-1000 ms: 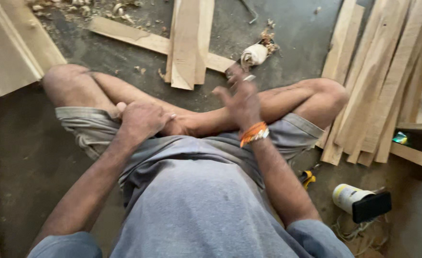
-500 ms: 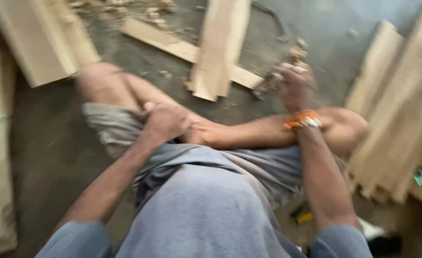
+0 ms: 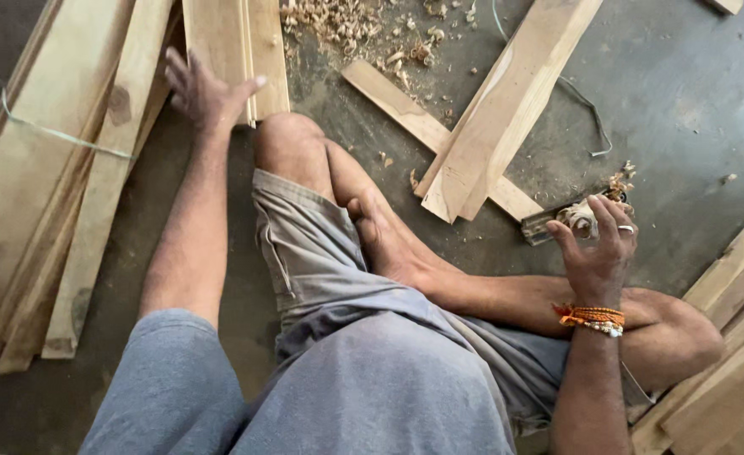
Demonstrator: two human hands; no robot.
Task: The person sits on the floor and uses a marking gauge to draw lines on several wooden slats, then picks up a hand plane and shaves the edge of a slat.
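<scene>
The left hand point(image 3: 206, 91) is stretched out to the far left, its fingers spread open and laid against the near end of a pale wooden plank point(image 3: 233, 46); nothing is gripped yet. The right hand point(image 3: 595, 248) is curled loosely over a small hand plane point(image 3: 570, 221) lying on the concrete floor point(image 3: 684, 101), touched rather than lifted. Wood shavings point(image 3: 346, 25) lie scattered farther off, so some planing appears done. Crossed planks point(image 3: 490, 135) lie between, and stacked boards point(image 3: 43, 194) wait at the left.

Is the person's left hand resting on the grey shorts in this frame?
No: the left hand is stretched out to the pale wooden planks on the floor, well away from the grey shorts.
</scene>
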